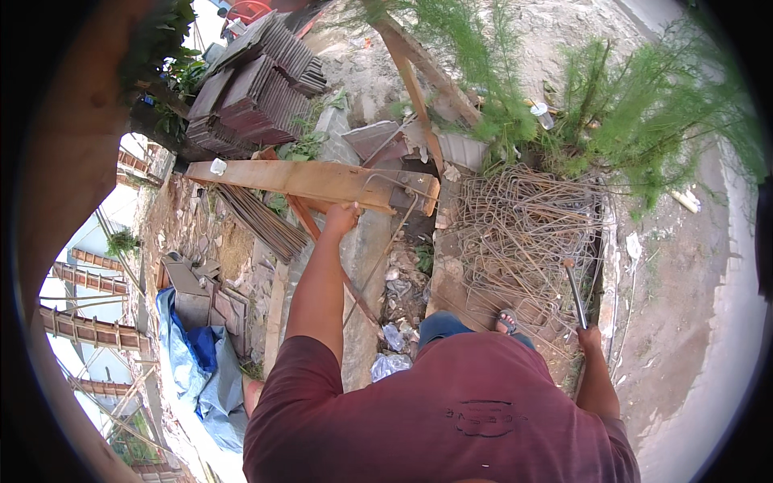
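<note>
My left hand (342,218) is closed at the near edge of a long wooden plank (298,175), fingers curled against it; whether a thin rod is also in them is hidden. A bent metal rod (388,179) loops over the plank's right end. On the right, my right hand (591,338) grips the lower end of a straight metal bar (576,296) with a brownish tip, held over the edge of a tangled heap of bent steel rods (523,233).
Stacked roof tiles (258,101) stand at the far left, with straight steel bars (262,221) below the plank. A blue tarp (201,370) lies at left. Feathery green branches (636,121) hang at far right. My sandalled foot (507,322) is beside the rods.
</note>
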`<state>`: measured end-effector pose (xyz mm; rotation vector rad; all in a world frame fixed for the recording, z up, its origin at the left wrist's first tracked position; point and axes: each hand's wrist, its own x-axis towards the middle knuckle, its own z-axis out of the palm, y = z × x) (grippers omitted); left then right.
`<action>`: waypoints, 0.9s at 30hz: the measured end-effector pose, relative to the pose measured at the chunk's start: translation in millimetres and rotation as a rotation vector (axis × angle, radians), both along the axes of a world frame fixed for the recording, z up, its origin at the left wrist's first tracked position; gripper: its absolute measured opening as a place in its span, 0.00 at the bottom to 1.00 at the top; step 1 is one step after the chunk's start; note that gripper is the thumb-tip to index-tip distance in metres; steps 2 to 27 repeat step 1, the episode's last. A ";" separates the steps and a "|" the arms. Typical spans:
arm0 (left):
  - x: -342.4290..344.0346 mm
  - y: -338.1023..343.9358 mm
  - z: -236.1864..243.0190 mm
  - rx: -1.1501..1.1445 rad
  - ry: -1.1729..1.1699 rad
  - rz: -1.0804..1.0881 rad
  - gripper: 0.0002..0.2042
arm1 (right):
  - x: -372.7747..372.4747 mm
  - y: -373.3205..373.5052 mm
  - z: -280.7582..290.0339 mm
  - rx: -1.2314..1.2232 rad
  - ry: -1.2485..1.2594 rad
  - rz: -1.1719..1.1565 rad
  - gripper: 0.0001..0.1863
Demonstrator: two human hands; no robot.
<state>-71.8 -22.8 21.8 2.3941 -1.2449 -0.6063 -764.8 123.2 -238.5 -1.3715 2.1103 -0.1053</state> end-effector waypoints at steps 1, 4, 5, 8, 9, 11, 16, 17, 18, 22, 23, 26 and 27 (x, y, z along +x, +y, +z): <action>12.3 -2.3 -9.5 0.033 -0.015 0.019 0.18 | -3.6 -8.2 3.3 0.127 0.000 0.029 0.24; 12.3 -2.3 -9.5 0.033 -0.015 0.019 0.18 | -3.6 -8.2 3.3 0.127 0.000 0.029 0.24; 12.3 -2.3 -9.5 0.033 -0.015 0.019 0.18 | -3.6 -8.2 3.3 0.127 0.000 0.029 0.24; 12.3 -2.3 -9.5 0.033 -0.015 0.019 0.18 | -3.6 -8.2 3.3 0.127 0.000 0.029 0.24; 12.3 -2.3 -9.5 0.033 -0.015 0.019 0.18 | -3.6 -8.2 3.3 0.127 0.000 0.029 0.24; 12.3 -2.3 -9.5 0.033 -0.015 0.019 0.18 | -3.6 -8.2 3.3 0.127 0.000 0.029 0.24; 12.3 -2.3 -9.5 0.033 -0.015 0.019 0.18 | -3.6 -8.2 3.3 0.127 0.000 0.029 0.24; 12.3 -2.3 -9.5 0.033 -0.015 0.019 0.18 | -3.6 -8.2 3.3 0.127 0.000 0.029 0.24; 12.3 -2.3 -9.5 0.033 -0.015 0.019 0.18 | -3.6 -8.2 3.3 0.127 0.000 0.029 0.24; 12.3 -2.3 -9.5 0.033 -0.015 0.019 0.18 | -3.6 -8.2 3.3 0.127 0.000 0.029 0.24; 12.3 -2.3 -9.5 0.033 -0.015 0.019 0.18 | -3.6 -8.2 3.3 0.127 0.000 0.029 0.24; 12.3 -2.3 -9.5 0.033 -0.015 0.019 0.18 | -3.6 -8.2 3.3 0.127 0.000 0.029 0.24; 12.3 -2.3 -9.5 0.033 -0.015 0.019 0.18 | -3.6 -8.2 3.3 0.127 0.000 0.029 0.24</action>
